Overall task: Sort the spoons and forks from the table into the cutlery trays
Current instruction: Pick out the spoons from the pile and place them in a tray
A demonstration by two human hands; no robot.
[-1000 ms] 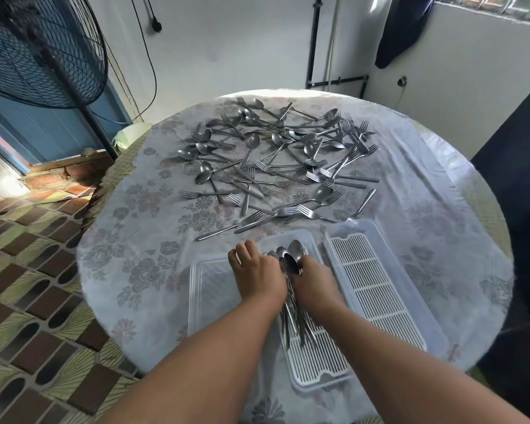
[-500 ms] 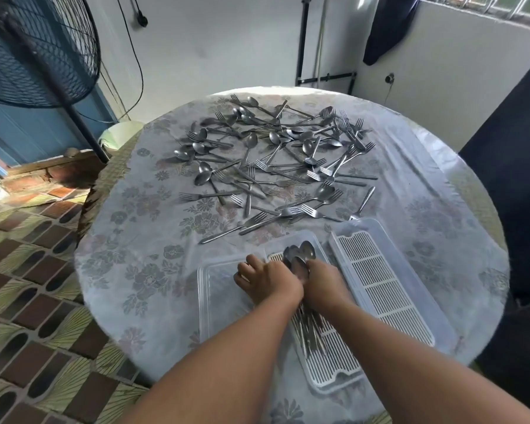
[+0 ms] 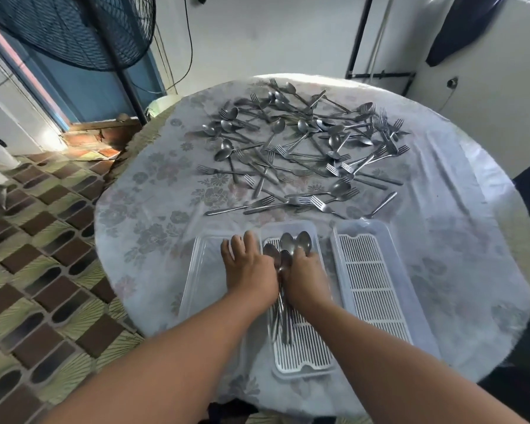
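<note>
A round desk point(image 3: 441, 240) draped in a pale floral cloth under clear plastic fills the middle of the frame, standing on a floor of brown and green patterned tiles point(image 3: 43, 286), with a dark mesh standing fan point(image 3: 74, 29) at upper left and white walls behind. Since half a second ago the view has tilted and drawn nearer; both hands stay at the same bundle, now pressed closer together. A loose heap of dull steel spoons and forks point(image 3: 303, 148) sprawls across the upper centre of the desk. At lower centre, a clear plastic tray with a white slotted insert point(image 3: 306, 347) holds a bundle of grey metal spoons point(image 3: 288, 249), bowls pointing up the frame. The left hand point(image 3: 251, 270) rests beside the bundle with fingers spread and straight, while the right hand point(image 3: 306, 276) curls around the handles. A second, matching slotted tray point(image 3: 371, 286) lies just right, and a bare clear tray point(image 3: 202, 270) lies left.
</note>
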